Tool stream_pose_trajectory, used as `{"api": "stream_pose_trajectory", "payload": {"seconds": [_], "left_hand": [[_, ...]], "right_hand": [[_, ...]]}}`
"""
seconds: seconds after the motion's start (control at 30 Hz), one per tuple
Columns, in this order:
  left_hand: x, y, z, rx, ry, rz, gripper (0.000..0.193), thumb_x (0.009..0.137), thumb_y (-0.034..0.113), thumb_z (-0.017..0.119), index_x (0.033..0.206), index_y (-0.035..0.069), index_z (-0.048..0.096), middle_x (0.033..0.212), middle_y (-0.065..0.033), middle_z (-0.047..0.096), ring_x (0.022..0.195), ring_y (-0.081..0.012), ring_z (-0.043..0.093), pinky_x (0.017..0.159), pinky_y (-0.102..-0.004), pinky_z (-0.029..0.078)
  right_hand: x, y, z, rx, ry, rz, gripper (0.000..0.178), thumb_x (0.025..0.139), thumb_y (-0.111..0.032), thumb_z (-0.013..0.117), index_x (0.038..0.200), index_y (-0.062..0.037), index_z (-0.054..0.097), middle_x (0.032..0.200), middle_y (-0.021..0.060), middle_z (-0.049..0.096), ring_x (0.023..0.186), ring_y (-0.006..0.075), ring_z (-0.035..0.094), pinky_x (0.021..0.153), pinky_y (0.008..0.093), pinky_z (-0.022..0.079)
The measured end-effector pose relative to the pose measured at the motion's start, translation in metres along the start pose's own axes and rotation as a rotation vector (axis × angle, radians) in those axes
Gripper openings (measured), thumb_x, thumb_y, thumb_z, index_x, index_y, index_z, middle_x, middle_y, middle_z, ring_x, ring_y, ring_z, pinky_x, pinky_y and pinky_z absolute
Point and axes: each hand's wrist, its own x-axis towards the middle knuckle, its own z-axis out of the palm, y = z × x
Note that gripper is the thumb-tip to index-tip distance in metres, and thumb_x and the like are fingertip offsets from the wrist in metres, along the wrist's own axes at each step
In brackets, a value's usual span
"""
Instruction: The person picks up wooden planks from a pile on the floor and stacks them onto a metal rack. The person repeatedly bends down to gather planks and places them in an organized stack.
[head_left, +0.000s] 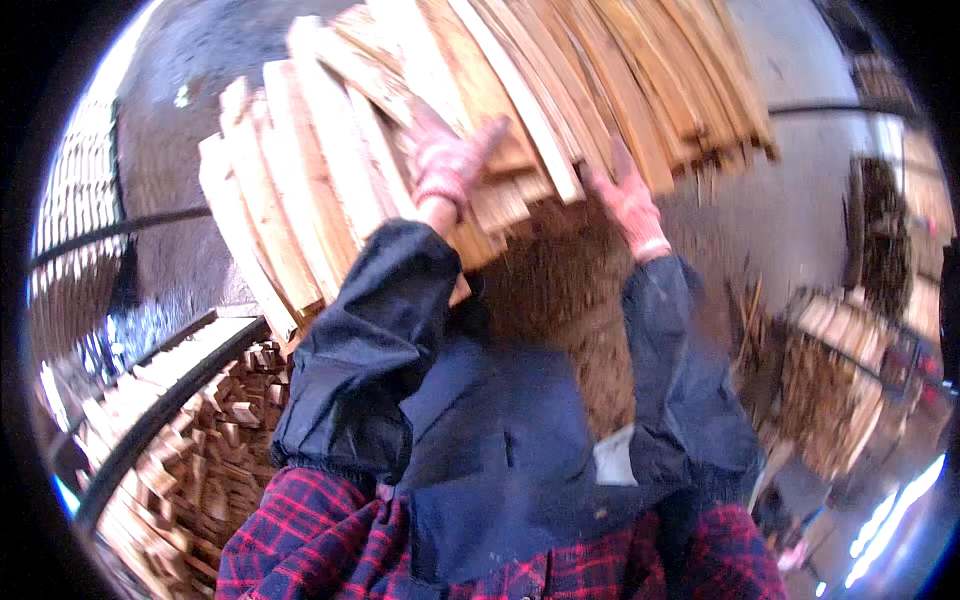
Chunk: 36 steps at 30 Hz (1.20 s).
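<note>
A wide stack of rough wooden slats [310,150] lies in front of me, their near ends uneven. My left hand [447,165], in a pinkish work glove, rests on the slats left of the middle. Its thumb stands out to the right and its fingers, somewhat blurred, lie stretched over the wood. Gloved the same way, my right hand [630,210] touches the near ends of the slats [640,130] further right. Its fingers point away from me, spread apart, with no slat wrapped in them. Dark sleeve covers reach both wrists.
At lower left stands a large pile of cut wood [215,450] behind a dark curved bar [170,420]. Another bundle of wood [830,400] stands on the right. Grey floor [780,230] shows beside the stack, and brown ground [560,300] lies below its near ends.
</note>
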Motion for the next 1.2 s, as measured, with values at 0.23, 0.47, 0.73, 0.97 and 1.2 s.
{"api": "stream_pose_trajectory", "payload": {"seconds": [0.23,0.47,0.73,0.97,1.2], "left_hand": [[-0.01,0.014,0.006,0.053,0.102,0.266,0.104,0.067,0.04,0.083,0.143,-0.008,0.031,0.139,-0.0288,0.045,0.13,-0.038,0.044,0.108,-0.0385,0.036],[-0.067,0.03,0.033,-0.057,-0.012,0.365,0.092,0.075,0.03,0.077,0.149,0.003,0.028,0.149,-0.0254,0.031,0.133,-0.0371,0.04,0.112,-0.0404,0.032],[-0.069,0.033,0.015,-0.287,-0.308,0.273,0.085,0.077,0.028,0.077,0.145,-0.001,0.034,0.148,-0.0264,0.035,0.14,-0.036,0.033,0.115,-0.0394,0.028],[0.084,-0.049,-0.017,0.114,0.195,0.223,0.094,0.078,0.051,0.075,0.145,-0.001,0.036,0.148,-0.0228,0.038,0.138,-0.0341,0.035,0.115,-0.0394,0.027],[0.119,0.006,0.005,-0.533,0.044,0.246,0.094,0.08,0.053,0.071,0.143,-0.006,0.035,0.139,-0.0227,0.048,0.127,-0.0292,0.046,0.107,-0.0363,0.035]], "right_hand": [[-0.029,-0.038,0.001,-0.07,-0.027,0.145,0.102,0.077,-0.059,0.068,0.151,-0.0049,0.024,0.154,0.0275,0.02,0.142,0.0393,0.028,0.115,0.042,0.027],[-0.087,-0.005,-0.002,0.777,0.055,0.419,0.061,0.082,-0.019,0.073,0.133,0.0039,0.049,0.116,0.0076,0.063,0.104,0.0162,0.058,0.096,0.0293,0.044],[-0.044,0.06,-0.056,0.036,-0.002,0.327,0.042,0.091,-0.034,0.064,0.118,-0.0025,0.059,0.103,0.0211,0.066,0.094,0.0344,0.065,0.075,0.038,0.055],[-0.089,0.055,-0.06,0.723,-0.08,0.622,0.05,0.09,-0.037,0.065,0.127,-0.0036,0.059,0.108,0.0058,0.064,0.09,0.0152,0.057,0.079,0.0291,0.047],[-0.076,0.154,-0.048,0.224,-0.162,0.691,0.062,0.083,-0.044,0.065,0.125,0.0008,0.057,0.121,0.0215,0.062,0.116,0.0347,0.057,0.098,0.0382,0.044]]}}
